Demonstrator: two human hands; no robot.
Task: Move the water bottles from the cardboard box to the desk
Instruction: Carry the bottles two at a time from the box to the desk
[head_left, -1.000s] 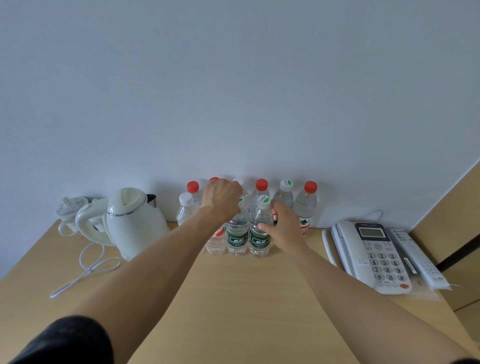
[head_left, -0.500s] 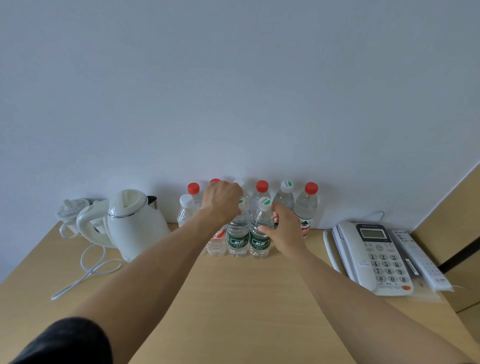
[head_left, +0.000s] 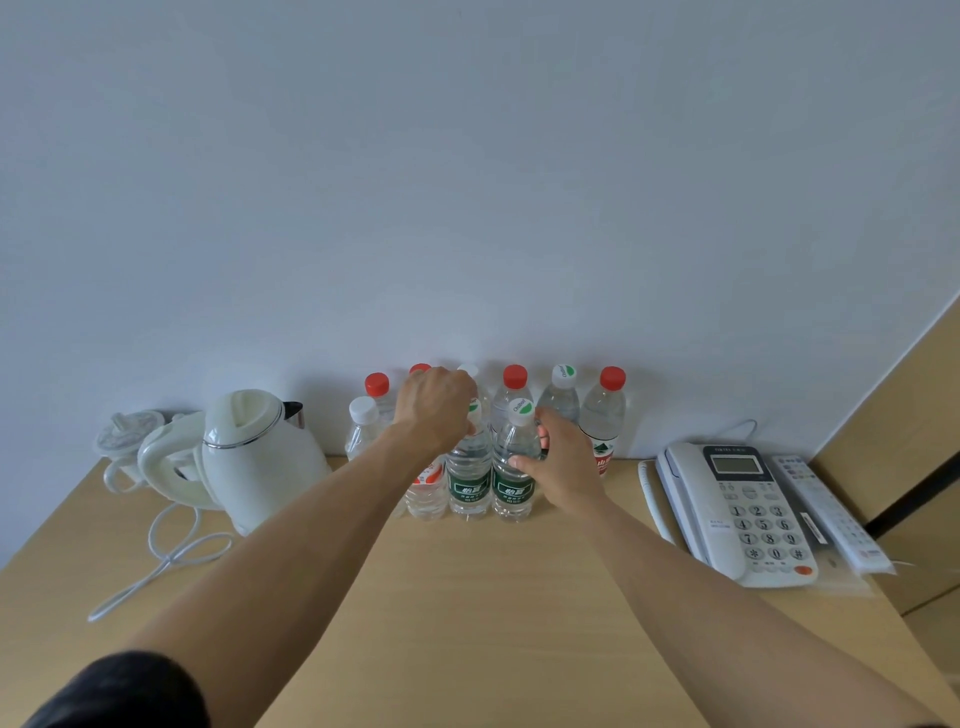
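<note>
Clear plastic water bottles (head_left: 602, 415) clustered upright at the back of the pale wooden desk (head_left: 493, 597), against the wall. Right hand (head_left: 563, 462) wrapped round a green-labelled bottle (head_left: 514, 467) in the front row. Left hand (head_left: 436, 402) curled over the neighbouring green-labelled bottle's top (head_left: 470, 462) — fingers hidden, grip unclear. White electric kettle (head_left: 260, 457) left; white desk telephone (head_left: 737, 509) right.

The digits 1 to 9, 0, and the signs * and # are seen on the keypad of the telephone (head_left: 737, 514). Lettering is printed on the green labels of two front water bottles (head_left: 470, 486), too small to be read.
</note>
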